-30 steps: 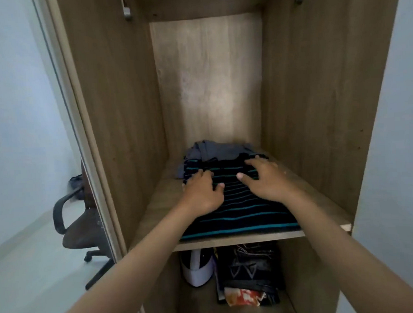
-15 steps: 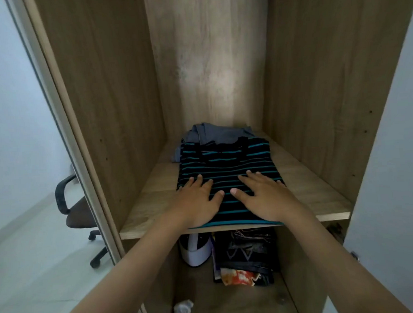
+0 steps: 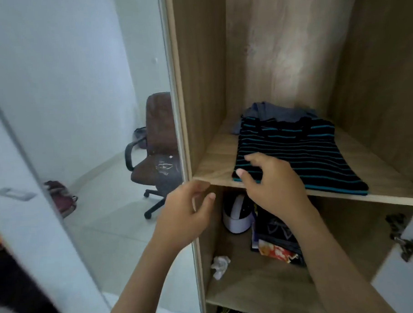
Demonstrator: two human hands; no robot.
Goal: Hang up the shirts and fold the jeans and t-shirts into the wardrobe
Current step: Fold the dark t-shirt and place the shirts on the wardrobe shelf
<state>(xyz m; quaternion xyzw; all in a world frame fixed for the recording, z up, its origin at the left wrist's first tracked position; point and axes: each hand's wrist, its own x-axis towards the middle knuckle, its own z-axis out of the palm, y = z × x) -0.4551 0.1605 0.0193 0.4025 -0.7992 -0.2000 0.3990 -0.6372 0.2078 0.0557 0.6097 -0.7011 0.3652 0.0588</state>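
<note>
The wooden wardrobe (image 3: 202, 85) stands open, and its upper shelf (image 3: 215, 160) carries a folded black t-shirt with teal stripes (image 3: 295, 152), lying flat with its near edge close to the shelf's front lip. Behind it, at the far end of the same shelf, a grey-blue garment (image 3: 269, 111) sits partly under the striped one. In the compartment below, a white rounded object (image 3: 236, 216) stands at the far left, dark folded items (image 3: 275, 229) lie to its right with a red and yellow patterned piece (image 3: 278, 251) at their near edge, and a crumpled white scrap (image 3: 220, 265) lies near the left wall. A metal hinge (image 3: 404, 244) shows at the right side.

The right hand (image 3: 273, 189) reaches over the shelf's front edge, its fingers loosely curved and spread, with the fingertips touching the near left corner of the striped t-shirt; whether they pinch the cloth cannot be told. The left hand (image 3: 186, 216) hangs in front of the wardrobe's left panel, fingers relaxed and parted, holding nothing.

Beyond the wardrobe on the left, a brown office chair (image 3: 157, 144) stands on the pale floor, and a dark red bag (image 3: 60, 195) lies nearer the wall.
</note>
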